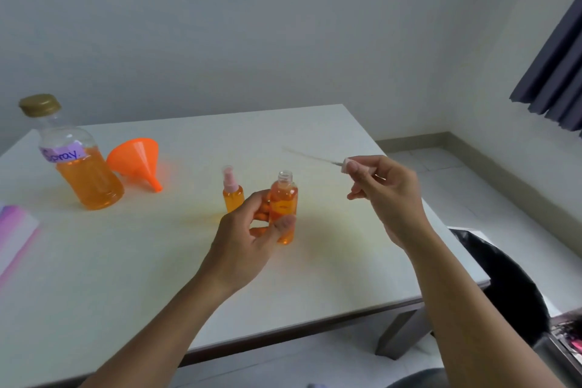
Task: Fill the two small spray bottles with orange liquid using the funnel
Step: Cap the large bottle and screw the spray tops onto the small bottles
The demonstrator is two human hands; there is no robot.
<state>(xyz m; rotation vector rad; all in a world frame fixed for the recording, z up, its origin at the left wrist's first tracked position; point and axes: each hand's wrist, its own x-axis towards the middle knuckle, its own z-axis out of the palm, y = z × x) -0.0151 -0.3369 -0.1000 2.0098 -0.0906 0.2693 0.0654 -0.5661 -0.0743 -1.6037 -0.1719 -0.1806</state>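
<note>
My left hand (248,236) grips a small uncapped spray bottle (283,198) full of orange liquid, upright just above the table. My right hand (384,195) pinches its pink spray head (349,165), whose thin dip tube points left, blurred, up and to the right of the bottle's open neck. A second small bottle (233,190) with orange liquid and its pink spray head on stands just behind my left hand. The orange funnel (137,161) lies on its side at the left. Beside the funnel stands a large bottle (82,164) of orange liquid with a gold cap and a purple label.
The white table (157,261) ends near my arms and at the right. A pink-and-white object (14,233) lies at the left edge. A black chair (504,287) stands right of the table. A dark curtain (557,72) hangs at the far right.
</note>
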